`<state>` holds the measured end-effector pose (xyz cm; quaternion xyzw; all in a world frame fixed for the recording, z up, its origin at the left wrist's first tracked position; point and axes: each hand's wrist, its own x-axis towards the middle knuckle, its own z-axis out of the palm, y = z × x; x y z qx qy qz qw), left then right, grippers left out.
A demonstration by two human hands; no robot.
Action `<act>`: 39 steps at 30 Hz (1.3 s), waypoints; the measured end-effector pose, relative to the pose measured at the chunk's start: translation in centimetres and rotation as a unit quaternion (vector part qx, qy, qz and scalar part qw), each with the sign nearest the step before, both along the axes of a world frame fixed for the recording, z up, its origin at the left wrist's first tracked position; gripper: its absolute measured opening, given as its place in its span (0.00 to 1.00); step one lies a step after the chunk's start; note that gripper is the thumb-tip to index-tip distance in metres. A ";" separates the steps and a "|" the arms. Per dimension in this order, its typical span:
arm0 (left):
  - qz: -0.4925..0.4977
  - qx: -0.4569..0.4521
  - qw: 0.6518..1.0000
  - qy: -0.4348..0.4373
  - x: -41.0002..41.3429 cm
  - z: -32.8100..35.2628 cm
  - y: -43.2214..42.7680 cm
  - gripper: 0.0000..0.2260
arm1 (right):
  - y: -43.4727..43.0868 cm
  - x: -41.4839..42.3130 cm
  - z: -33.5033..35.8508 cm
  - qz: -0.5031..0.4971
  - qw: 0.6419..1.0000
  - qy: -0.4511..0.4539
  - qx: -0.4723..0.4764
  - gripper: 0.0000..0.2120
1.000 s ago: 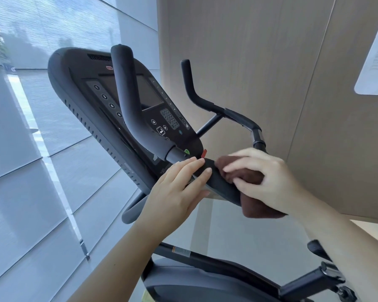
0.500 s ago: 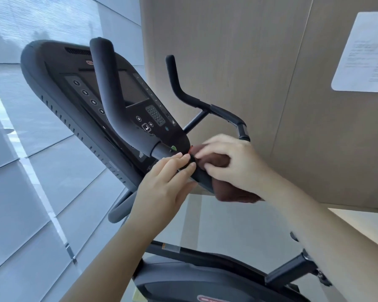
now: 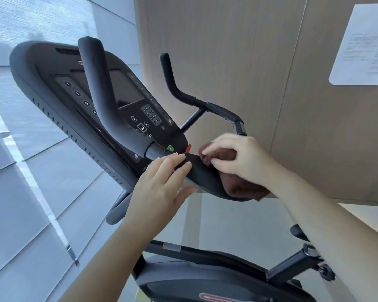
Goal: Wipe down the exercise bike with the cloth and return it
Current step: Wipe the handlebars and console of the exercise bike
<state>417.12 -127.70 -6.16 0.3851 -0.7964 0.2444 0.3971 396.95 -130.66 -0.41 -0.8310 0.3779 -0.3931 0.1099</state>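
Brown cloth (image 3: 242, 190), just the one, is bunched under the right hand (image 3: 238, 159). That hand's fingers curl round the cloth and press it onto the far end of the black elbow pad (image 3: 205, 177) of the exercise bike (image 3: 205, 277). A fold of the cloth hangs over the pad's right edge below the wrist. The left hand (image 3: 162, 186) lies with straight fingers on the pad's near-left end, holding nothing, its fingertips near the right hand but apart from it.

Two black handlebar horns rise from the one bike. The nearer horn (image 3: 96, 83) stands in front of the console (image 3: 52, 83) and hides a strip of its screen and buttons. The farther horn (image 3: 172, 83) rises beside the pale wood-panelled wall (image 3: 227, 51). At the console's lower corner, just beyond the left fingertips, sit one green button (image 3: 170, 147) and one red tab (image 3: 188, 147). One white printed sheet (image 3: 362, 44) hangs on the wall at the upper right, its text too blurred to read. Pale grey panelling (image 3: 31, 192) fills the left side.
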 end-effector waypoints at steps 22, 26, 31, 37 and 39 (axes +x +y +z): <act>-0.035 0.047 0.998 0.008 -0.6 0.3 0.1 0.18 | 4.1 -0.4 -3.7 -0.163 0.980 -0.086 -0.072 0.09; -0.145 0.056 0.988 -0.022 1.9 1.4 -1.1 0.16 | 6.2 1.8 -5.2 -0.299 0.935 -0.136 -0.136 0.10; -0.208 0.039 0.974 -0.074 3.9 1.3 -2.5 0.13 | 4.4 8.6 -3.0 -0.387 0.891 -0.135 -0.196 0.10; -0.229 0.034 0.971 -0.057 4.1 0.4 -2.5 0.18 | 5.8 7.9 -3.8 -0.435 0.879 -0.056 -0.187 0.09; -0.234 0.026 0.970 -0.065 4.5 0.7 -2.4 0.17 | 6.5 7.3 -3.7 -0.443 0.880 -0.072 -0.156 0.08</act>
